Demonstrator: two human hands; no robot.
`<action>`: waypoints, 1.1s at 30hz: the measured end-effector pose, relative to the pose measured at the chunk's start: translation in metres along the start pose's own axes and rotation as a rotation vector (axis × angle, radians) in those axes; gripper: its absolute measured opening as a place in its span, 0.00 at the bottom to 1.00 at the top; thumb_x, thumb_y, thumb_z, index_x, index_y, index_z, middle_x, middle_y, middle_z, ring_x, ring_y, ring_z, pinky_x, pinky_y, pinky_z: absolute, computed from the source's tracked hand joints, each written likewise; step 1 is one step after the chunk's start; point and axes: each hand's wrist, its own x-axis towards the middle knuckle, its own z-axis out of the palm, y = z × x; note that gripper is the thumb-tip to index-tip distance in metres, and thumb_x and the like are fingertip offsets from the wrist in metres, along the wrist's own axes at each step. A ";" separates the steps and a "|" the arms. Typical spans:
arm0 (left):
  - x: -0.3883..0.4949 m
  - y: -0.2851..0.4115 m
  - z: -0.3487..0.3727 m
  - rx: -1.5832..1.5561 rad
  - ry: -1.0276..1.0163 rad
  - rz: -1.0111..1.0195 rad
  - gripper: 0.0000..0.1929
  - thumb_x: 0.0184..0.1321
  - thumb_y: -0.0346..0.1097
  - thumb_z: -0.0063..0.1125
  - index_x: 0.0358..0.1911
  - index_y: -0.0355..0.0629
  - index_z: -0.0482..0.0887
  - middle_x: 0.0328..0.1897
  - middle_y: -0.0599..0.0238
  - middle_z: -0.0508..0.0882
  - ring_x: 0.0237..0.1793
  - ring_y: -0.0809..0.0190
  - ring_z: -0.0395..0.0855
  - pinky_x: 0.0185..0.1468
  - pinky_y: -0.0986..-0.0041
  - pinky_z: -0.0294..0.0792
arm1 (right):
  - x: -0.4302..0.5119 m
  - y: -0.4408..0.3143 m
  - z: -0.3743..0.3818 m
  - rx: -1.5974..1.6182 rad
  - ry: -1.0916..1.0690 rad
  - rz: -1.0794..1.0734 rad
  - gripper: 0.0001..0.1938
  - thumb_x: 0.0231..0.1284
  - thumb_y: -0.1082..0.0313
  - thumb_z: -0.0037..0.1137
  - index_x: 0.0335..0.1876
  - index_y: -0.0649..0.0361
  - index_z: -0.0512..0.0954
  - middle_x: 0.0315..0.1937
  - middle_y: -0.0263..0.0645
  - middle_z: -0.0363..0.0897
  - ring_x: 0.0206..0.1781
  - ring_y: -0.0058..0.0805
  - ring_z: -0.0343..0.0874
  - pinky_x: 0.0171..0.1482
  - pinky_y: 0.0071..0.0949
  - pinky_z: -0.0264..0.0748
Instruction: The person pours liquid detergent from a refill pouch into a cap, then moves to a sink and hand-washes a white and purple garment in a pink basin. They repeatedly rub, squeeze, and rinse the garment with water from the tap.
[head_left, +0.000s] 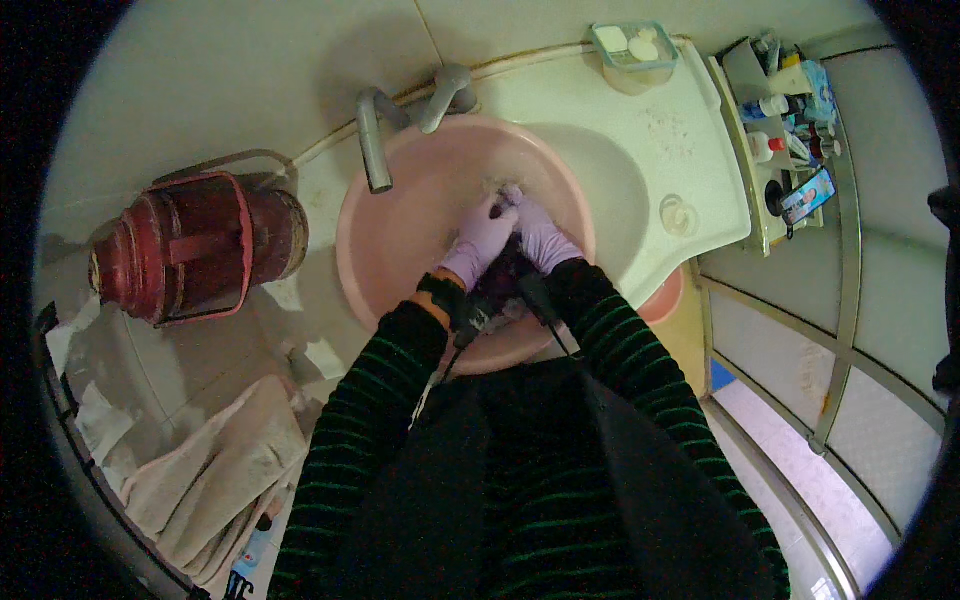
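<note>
A round pink plastic basin (397, 225) sits in the white washbasin, under the grey tap (375, 150). Both hands are inside it, in thin lilac gloves. My left hand (484, 236) and my right hand (536, 225) meet near the middle of the basin, with their fingers closed on a dark wet cloth (504, 274). Most of the cloth hangs below the hands towards the basin's near side. Suds or splashing water show just beyond the fingertips. Dark devices with cables are at both wrists and partly cover the cloth.
A red thermos flask (202, 247) is at the left, above a hanging beige towel (225, 465). On the white counter (600, 97) stands a soap box (636, 56). A shelf (739, 150) with bottles and a phone (808, 196) is at the right, beside a framed glass door (787, 315).
</note>
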 end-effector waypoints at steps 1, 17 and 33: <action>-0.012 0.003 0.004 -0.040 0.038 0.043 0.23 0.63 0.47 0.59 0.57 0.40 0.82 0.53 0.42 0.85 0.55 0.44 0.84 0.58 0.61 0.73 | 0.002 0.001 -0.003 0.367 -0.165 -0.024 0.19 0.77 0.54 0.44 0.55 0.61 0.78 0.46 0.40 0.82 0.48 0.32 0.78 0.56 0.30 0.73; -0.044 0.037 -0.004 0.361 -0.019 0.149 0.19 0.64 0.52 0.52 0.38 0.46 0.90 0.39 0.47 0.87 0.43 0.40 0.85 0.50 0.52 0.75 | -0.036 0.013 -0.017 0.454 -0.337 -0.048 0.21 0.76 0.51 0.44 0.54 0.63 0.78 0.46 0.41 0.82 0.48 0.35 0.79 0.56 0.31 0.74; 0.029 -0.007 -0.047 0.929 -0.051 0.133 0.35 0.56 0.61 0.64 0.62 0.48 0.75 0.59 0.50 0.78 0.55 0.41 0.79 0.54 0.53 0.75 | -0.061 -0.047 0.006 -1.138 0.051 -0.353 0.23 0.61 0.73 0.50 0.64 0.53 0.72 0.52 0.55 0.80 0.55 0.55 0.78 0.58 0.44 0.75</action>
